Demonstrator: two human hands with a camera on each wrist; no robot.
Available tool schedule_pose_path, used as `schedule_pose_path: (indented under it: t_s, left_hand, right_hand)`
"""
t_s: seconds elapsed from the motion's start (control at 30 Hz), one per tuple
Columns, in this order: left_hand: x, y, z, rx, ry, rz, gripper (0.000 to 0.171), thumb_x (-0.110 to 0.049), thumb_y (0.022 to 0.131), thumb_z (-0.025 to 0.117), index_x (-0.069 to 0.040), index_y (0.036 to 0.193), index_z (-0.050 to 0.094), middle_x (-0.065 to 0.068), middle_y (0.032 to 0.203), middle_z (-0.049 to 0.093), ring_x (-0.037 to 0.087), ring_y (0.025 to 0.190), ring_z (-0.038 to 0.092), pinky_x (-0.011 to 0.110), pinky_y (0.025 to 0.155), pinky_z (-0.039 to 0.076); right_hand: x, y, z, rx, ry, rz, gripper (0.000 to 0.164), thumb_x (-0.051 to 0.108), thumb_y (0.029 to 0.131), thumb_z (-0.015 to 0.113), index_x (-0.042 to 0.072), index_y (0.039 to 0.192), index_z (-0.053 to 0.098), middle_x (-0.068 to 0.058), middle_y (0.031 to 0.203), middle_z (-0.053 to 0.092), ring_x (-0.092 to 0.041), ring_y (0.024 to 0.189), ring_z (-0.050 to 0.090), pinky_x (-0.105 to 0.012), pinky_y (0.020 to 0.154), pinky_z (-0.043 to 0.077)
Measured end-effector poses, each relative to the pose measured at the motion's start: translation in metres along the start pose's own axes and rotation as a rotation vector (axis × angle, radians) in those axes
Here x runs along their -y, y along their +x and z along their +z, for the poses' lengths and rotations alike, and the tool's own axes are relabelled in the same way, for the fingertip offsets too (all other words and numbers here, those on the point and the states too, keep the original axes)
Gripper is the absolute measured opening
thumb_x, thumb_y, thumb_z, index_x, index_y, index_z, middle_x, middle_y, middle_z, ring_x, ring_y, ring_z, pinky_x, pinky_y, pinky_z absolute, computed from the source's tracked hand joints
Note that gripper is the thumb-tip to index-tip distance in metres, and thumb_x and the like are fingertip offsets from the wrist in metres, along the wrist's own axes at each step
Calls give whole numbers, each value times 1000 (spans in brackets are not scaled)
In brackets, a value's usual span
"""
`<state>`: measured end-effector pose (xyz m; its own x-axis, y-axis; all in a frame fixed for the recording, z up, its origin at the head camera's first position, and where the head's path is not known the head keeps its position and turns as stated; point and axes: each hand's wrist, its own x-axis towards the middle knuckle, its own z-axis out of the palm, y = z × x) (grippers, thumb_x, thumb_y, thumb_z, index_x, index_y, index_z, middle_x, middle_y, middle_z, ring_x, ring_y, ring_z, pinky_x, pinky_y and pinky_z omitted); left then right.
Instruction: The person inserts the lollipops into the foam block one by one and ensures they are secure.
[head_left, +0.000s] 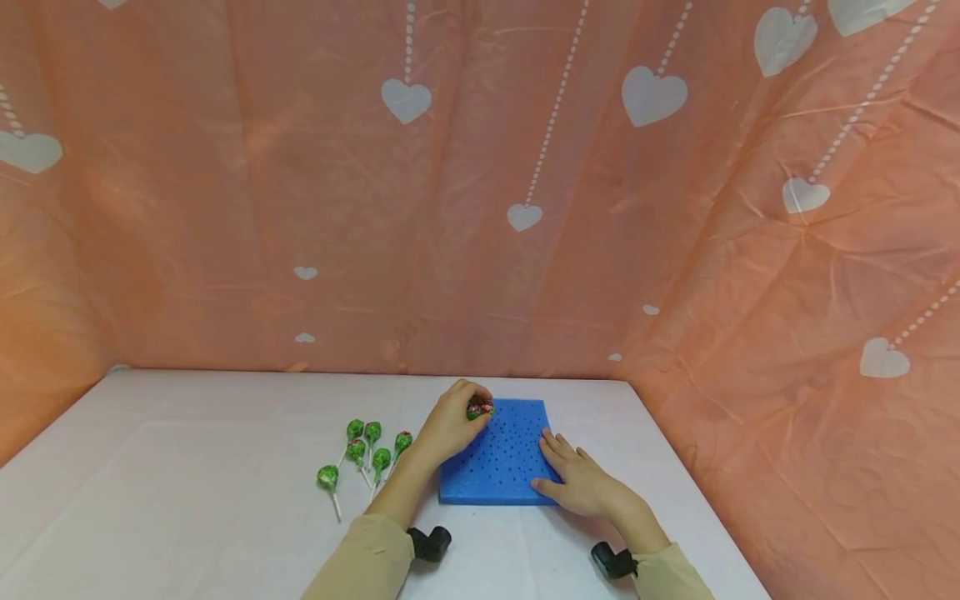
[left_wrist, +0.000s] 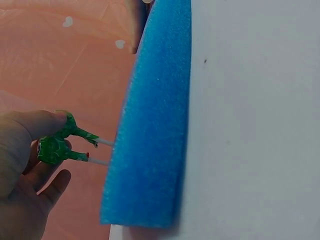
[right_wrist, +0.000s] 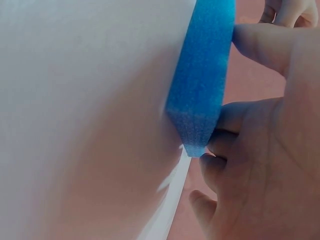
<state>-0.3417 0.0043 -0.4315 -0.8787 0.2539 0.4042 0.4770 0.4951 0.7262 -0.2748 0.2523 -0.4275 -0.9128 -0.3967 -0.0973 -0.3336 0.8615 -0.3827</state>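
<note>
A blue foam block (head_left: 498, 475) dotted with small holes lies flat on the table. At its far left corner my left hand (head_left: 450, 427) grips a green-wrapped lollipop (left_wrist: 67, 125), the thumb resting on its candy head. A second green lollipop (left_wrist: 54, 150) is close beside it among the fingers; both white sticks run to the block's top. On the block's right side rests my right hand (head_left: 583, 483), fingers spread, thumb and fingertips touching the top and edge. The right wrist view shows that thumb (right_wrist: 260, 45) against the foam.
Left of the block, several green lollipops (head_left: 327, 477) lie loose on the white tabletop (head_left: 187, 500), partly beside my left forearm. An orange curtain (head_left: 450, 250) with pale hearts hangs behind the table and along its sides.
</note>
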Motion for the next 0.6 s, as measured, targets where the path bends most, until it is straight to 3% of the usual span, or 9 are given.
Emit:
schedule_pose_path:
  t_s: [0.4,0.6]
  left_hand:
    - [-10,0,-8,-8,20,39,28,-10,96,75,-6,123,68,9,122,64,28,117,64,46,97,55]
    - [-18,-2,-20,-35,7,17,33,-15,98,74,-7,128,66,9,127,64,30,124,61,49,104,52]
  right_hand:
    - [-3,0,-1,5,7,-8,78,43,104,59,-6,158,33,-20,170,22,-42,157,16,-64,124,14]
    - [-3,0,0,5,5,-6,79,44,104,59,-5,159,33,-19,170,22,-41,158,15,-63,124,14]
